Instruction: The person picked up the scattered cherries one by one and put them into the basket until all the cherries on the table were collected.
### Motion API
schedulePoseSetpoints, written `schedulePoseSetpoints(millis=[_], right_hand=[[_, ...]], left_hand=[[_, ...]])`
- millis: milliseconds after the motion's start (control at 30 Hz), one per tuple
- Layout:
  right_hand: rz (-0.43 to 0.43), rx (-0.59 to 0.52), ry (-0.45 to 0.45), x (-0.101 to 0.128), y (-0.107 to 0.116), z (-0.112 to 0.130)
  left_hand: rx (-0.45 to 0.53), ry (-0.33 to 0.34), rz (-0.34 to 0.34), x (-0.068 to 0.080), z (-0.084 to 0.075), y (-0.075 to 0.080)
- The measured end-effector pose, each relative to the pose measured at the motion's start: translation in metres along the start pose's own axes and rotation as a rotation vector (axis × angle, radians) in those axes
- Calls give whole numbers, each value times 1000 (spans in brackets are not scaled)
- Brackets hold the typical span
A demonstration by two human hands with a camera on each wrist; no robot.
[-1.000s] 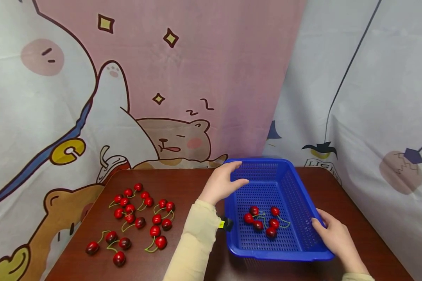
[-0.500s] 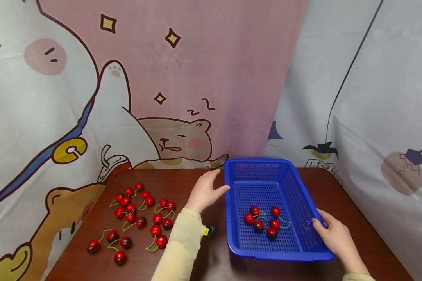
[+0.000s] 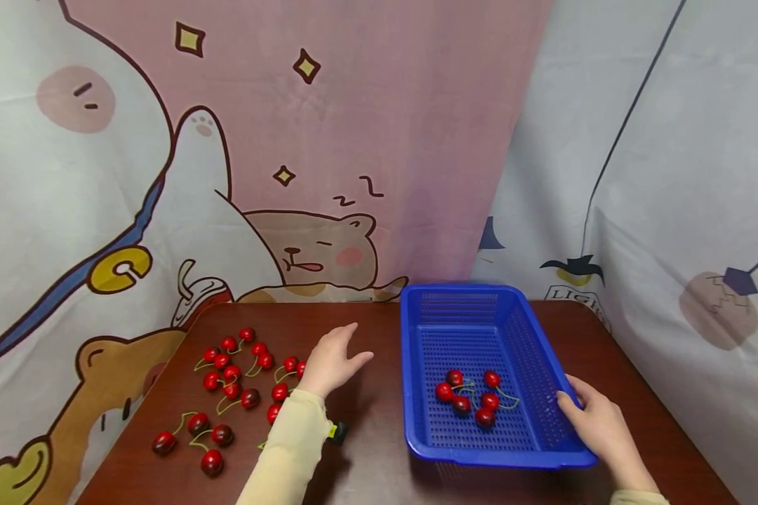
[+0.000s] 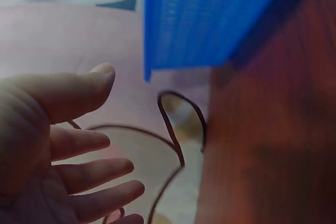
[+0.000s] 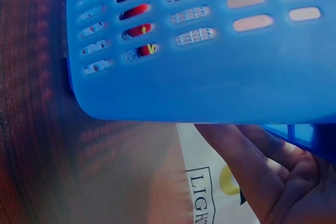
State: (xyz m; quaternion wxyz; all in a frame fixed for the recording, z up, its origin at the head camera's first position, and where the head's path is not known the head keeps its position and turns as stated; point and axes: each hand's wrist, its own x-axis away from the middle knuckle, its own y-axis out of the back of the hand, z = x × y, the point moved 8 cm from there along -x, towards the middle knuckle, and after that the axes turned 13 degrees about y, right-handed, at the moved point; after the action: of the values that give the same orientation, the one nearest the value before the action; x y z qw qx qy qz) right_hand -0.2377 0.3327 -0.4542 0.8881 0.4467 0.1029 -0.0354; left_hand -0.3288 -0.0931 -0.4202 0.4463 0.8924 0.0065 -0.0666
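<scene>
A blue plastic basket [image 3: 457, 345] with slotted walls stands on the right half of the table, holding several red cherries [image 3: 489, 401] with green stems. My right hand [image 3: 599, 424] grips its right rim, thumb over the edge; in the right wrist view its fingers [image 5: 226, 145] go behind the blue wall. Between the basket and the loose cherries, my left hand [image 3: 328, 363] hovers with thumb and fingers spread, holding nothing. The left wrist view shows the left palm [image 4: 31, 156] bare and apart from the basket. My left sleeve hides some of the loose cherries [image 3: 231, 374].
More cherries with stems [image 3: 212, 461] lie scattered across the left side of the brown table [image 3: 379, 435]. A cartoon-printed cloth [image 3: 417, 140] hangs close behind the table's far edge, and another pale cloth [image 3: 669, 210] borders the right side.
My left hand has moved left, from above the basket's left rim to over the table beside the cherries. The right hand and the basket have stayed in place.
</scene>
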Motion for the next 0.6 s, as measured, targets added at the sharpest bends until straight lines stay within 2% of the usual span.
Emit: schedulePoseSetpoints(millis=[367,600], right_hand=[[34,-6,-51,-1,-1,-1],[39,-21,-63,-1,-2,-2]], left_hand=[[-73,121,-46,8,67,21],[-104,194,-47,12,105,30]])
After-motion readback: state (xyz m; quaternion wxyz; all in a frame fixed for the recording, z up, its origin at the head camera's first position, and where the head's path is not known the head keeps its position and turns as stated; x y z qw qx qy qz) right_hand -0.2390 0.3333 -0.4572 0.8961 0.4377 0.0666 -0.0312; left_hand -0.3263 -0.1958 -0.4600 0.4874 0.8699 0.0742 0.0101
